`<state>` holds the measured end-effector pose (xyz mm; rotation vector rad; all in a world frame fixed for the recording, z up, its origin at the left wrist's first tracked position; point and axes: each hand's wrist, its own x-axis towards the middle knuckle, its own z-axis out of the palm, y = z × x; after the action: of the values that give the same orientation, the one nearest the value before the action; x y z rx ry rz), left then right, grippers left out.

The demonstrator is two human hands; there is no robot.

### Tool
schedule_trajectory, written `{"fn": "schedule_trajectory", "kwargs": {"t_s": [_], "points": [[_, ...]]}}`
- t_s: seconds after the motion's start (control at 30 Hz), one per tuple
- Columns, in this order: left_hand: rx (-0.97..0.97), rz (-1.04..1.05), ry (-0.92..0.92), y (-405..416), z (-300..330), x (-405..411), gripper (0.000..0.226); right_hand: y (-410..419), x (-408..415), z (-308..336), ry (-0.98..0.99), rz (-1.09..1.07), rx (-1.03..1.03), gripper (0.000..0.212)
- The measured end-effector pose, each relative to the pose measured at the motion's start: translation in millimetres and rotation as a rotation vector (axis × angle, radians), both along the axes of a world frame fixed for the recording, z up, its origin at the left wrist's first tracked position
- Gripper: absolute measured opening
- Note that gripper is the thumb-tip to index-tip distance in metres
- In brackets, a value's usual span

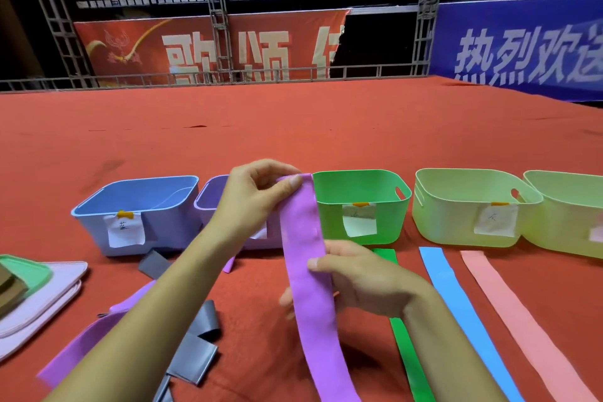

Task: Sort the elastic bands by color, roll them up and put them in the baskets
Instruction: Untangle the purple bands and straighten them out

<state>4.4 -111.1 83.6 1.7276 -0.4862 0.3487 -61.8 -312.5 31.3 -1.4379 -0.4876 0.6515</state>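
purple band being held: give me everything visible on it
The long flat purple elastic band is a matte, rubbery-looking strip, unrolled, running from near the purple basket down past the bottom frame edge. The left hand pinches its top end; the right hand grips it mid-length, thumb on the front. The upper part is lifted off the red cloth.
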Motion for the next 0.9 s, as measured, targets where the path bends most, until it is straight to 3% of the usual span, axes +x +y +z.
{"fn": "schedule_trajectory", "kwargs": {"t_s": [0.17,0.27,0.33,0.53,0.9], "points": [[0.053,-0.023,0.044,-18,-54,-2,0.006,-12,29,-43,-0.105,-0.274,-0.413,0.024],[0.033,-0.018,0.097,-23,-68,-1,0.005,-22,40,-52,-0.251,-0.341,-0.472,0.034],[0.035,-0.012,0.094,-24,-71,0,0.005,-25,38,-44,-0.342,-0.364,-0.41,0.024],[0.03,-0.052,0.097,-19,-72,-1,0.01,-21,43,-37,-0.496,-0.574,-0.086,0.023],[-0.005,-0.115,0.138,7,-80,-11,0.017,-9,43,-40,-0.472,-0.659,0.008,0.007]]}}
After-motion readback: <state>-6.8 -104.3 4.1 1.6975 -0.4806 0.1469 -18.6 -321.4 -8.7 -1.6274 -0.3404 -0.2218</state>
